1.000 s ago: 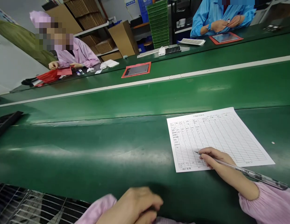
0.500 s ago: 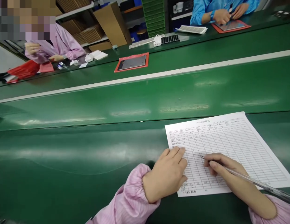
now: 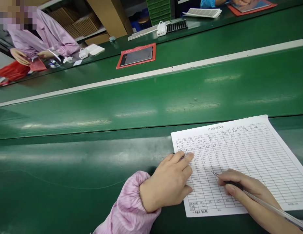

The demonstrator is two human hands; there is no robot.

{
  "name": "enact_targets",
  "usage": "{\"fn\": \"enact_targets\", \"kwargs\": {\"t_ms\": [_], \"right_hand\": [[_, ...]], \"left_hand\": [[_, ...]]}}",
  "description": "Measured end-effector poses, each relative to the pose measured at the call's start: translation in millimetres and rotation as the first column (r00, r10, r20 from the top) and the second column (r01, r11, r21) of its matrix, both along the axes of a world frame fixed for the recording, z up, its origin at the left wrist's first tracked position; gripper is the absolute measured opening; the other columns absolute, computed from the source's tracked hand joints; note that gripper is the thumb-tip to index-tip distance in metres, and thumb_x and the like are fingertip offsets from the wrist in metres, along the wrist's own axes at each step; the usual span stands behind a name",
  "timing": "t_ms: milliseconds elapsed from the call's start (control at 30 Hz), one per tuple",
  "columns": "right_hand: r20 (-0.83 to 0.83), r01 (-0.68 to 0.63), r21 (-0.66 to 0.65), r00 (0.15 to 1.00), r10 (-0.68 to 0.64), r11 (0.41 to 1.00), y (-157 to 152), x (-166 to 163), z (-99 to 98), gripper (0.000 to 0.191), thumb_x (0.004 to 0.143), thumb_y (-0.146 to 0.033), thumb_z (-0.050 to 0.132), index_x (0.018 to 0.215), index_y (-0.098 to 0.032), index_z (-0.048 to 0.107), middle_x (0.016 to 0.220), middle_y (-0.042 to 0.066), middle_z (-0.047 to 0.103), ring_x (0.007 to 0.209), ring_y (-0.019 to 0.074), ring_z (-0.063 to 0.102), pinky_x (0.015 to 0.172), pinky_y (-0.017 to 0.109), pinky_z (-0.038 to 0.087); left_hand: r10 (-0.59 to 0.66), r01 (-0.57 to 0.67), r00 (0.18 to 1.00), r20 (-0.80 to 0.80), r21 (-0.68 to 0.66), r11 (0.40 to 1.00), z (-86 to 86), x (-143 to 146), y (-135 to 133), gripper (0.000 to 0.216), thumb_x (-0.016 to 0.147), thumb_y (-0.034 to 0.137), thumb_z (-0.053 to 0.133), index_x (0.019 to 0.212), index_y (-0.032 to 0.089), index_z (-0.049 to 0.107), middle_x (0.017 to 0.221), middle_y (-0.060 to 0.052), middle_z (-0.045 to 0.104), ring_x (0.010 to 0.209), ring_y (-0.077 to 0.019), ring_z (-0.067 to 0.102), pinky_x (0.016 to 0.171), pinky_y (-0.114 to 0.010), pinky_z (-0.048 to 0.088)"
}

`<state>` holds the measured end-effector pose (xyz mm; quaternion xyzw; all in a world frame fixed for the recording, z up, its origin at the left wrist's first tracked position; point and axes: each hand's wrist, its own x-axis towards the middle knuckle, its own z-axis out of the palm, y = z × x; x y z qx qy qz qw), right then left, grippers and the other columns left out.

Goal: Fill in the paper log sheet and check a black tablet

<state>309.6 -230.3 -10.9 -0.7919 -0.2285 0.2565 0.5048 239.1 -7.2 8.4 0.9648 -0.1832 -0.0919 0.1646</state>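
A white printed form point(image 3: 244, 156) with a ruled grid lies on the green table point(image 3: 92, 175) at the lower right. My left hand point(image 3: 169, 183), in a pink sleeve, rests flat on the sheet's left edge with fingers stretched out, pressing it down. My right hand point(image 3: 249, 193) pinches a clear pen point(image 3: 261, 201) whose tip touches a row in the lower half of the grid.
A green conveyor belt point(image 3: 166, 94) with a white strip runs across beyond the sheet. On the far bench lie a red-framed panel point(image 3: 136, 56), a white charger point(image 3: 161, 29) and papers. A person in pink point(image 3: 44, 32) works at far left; another's blue sleeve shows at top right.
My left hand came up from the near edge onto the sheet's left side and stayed there. The view tilted downward, and the pen tip sits slightly lower on the grid.
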Motion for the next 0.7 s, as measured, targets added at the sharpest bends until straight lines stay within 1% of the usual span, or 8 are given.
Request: {"fn": "enact_targets", "kwargs": {"t_ms": [67,133,300,467,567,700], "right_hand": [[-0.013,0.027,-0.008,1.0,-0.027,1.0,-0.8,-0.8,-0.7,0.021,0.08,-0.046,0.06,0.081,-0.029,0.072,0.076,0.003,0.07,0.072,0.023,0.067,0.061,0.026,0.058],[-0.009,0.036,-0.002,0.999,-0.036,0.999,-0.6,-0.8,-0.1,0.022,0.08,-0.047,0.06,0.081,-0.029,0.072,0.077,0.003,0.07,0.071,0.0233,0.067,0.061,0.027,0.058],[0.034,-0.002,0.027,0.999,0.001,1.0,0.4,0.9,2.1,0.014,0.08,-0.04,0.062,0.08,-0.031,0.072,0.076,0.001,0.07,0.069,0.0209,0.067,0.06,0.023,0.058],[0.041,-0.002,0.012,0.999,0.001,1.0,-2.7,0.4,-0.5,0.016,0.082,-0.043,0.061,0.084,-0.032,0.073,0.08,0.002,0.071,0.074,0.0214,0.068,0.063,0.023,0.058],[0.049,-0.001,0.034,0.999,0.0,0.999,-4.3,0.3,-3.3,0.013,0.082,-0.041,0.062,0.085,-0.033,0.072,0.08,0.0,0.071,0.073,0.0197,0.068,0.063,0.021,0.058],[0.08,0.034,0.087,0.996,-0.041,0.996,-2.5,0.3,-4.1,0.011,0.082,-0.041,0.063,0.087,-0.035,0.072,0.078,-0.002,0.071,0.072,0.0176,0.068,0.063,0.018,0.057]], "left_hand": [[-0.005,0.005,1.0,0.004,-0.004,1.0,-1.1,0.1,0.6,0.028,0.075,0.037,0.067,0.088,0.013,0.063,0.134,-0.01,0.05,0.118,-0.0297,0.045,0.092,-0.043,0.046],[-0.003,0.003,1.0,0.007,-0.003,1.0,-2.0,0.7,0.7,0.029,0.075,0.038,0.067,0.089,0.013,0.063,0.133,-0.01,0.05,0.117,-0.0298,0.045,0.092,-0.043,0.047],[0.005,-0.005,1.0,0.019,-0.01,1.0,-2.9,2.8,0.7,0.028,0.074,0.037,0.068,0.087,0.013,0.064,0.131,-0.01,0.052,0.115,-0.0302,0.046,0.09,-0.042,0.048],[0.011,-0.011,0.999,0.039,-0.021,1.0,-2.7,3.2,0.3,0.025,0.074,0.034,0.068,0.085,0.012,0.064,0.13,-0.01,0.053,0.113,-0.0307,0.047,0.087,-0.043,0.05],[0.011,-0.01,0.999,0.035,-0.022,1.0,-2.7,3.4,-0.6,0.024,0.074,0.033,0.068,0.084,0.012,0.064,0.13,-0.01,0.053,0.113,-0.0311,0.047,0.087,-0.043,0.05],[0.013,-0.012,0.999,0.029,-0.031,0.999,-3.4,4.5,-0.2,0.02,0.076,0.03,0.065,0.084,0.011,0.064,0.13,-0.01,0.053,0.113,-0.0306,0.047,0.088,-0.043,0.049]]}}
